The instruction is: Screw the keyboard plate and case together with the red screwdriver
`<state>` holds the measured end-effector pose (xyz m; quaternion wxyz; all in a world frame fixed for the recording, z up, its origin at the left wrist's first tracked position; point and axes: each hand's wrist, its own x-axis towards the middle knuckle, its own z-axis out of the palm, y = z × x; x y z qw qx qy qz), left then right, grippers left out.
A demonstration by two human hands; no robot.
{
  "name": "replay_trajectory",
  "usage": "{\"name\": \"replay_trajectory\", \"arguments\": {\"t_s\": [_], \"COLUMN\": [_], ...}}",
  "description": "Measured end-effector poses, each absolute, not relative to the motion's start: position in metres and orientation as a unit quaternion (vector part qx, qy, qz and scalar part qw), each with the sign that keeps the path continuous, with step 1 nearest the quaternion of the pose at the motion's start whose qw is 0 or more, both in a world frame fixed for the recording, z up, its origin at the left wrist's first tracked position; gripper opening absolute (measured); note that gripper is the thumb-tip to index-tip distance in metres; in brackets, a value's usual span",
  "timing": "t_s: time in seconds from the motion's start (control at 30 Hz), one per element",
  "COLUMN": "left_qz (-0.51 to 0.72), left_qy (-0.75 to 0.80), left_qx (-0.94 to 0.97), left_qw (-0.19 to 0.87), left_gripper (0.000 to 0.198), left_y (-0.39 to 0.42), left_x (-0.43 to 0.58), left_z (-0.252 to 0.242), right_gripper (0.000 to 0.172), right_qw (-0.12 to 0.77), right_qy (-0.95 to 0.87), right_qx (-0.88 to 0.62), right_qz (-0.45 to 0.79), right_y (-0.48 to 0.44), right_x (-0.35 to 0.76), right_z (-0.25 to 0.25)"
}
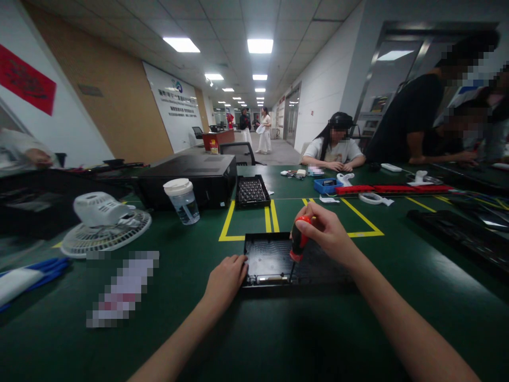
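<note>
A shallow black plastic casing [265, 253] lies on the green table in front of me, its raised rim facing up. My left hand [226, 277] is closed on its left edge, fingers over the rim; the thumb is hard to see. My right hand [326, 232] grips a red and black screwdriver [299, 242] by the handle, above the casing. The screwdriver stands nearly upright, with its shaft pointing down at the casing's near edge, beside a thin metallic strip [272, 279]. Whether the tip sits in a screw is too small to tell.
Beyond the casing are a black tray [253, 192] of small parts, a large black box [194, 178] and a lidded cup [182, 201]. A white fan [104, 223] lies left. A blue bin [326, 185] stands farther right, near a seated person [334, 146]. A black panel [457, 239] lies at right.
</note>
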<state>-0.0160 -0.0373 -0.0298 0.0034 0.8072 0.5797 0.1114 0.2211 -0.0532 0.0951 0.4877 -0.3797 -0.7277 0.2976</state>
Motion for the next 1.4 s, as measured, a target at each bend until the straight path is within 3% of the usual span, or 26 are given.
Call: {"name": "replay_trajectory", "arguments": {"t_s": [1.4], "left_qz": [0.109], "left_qy": [0.584], "left_qx": [0.804], "left_qw": [0.010], "left_gripper": [0.031], "left_y": [-0.036], "left_x": [-0.016], "left_z": [-0.031], "right_gripper": [0.033], "right_qw": [0.523], "right_qy": [-0.671], "right_qx": [-0.523], "right_qz": [-0.053], "right_y": [-0.060], "right_x": [0.205], "right_z": [0.082]}}
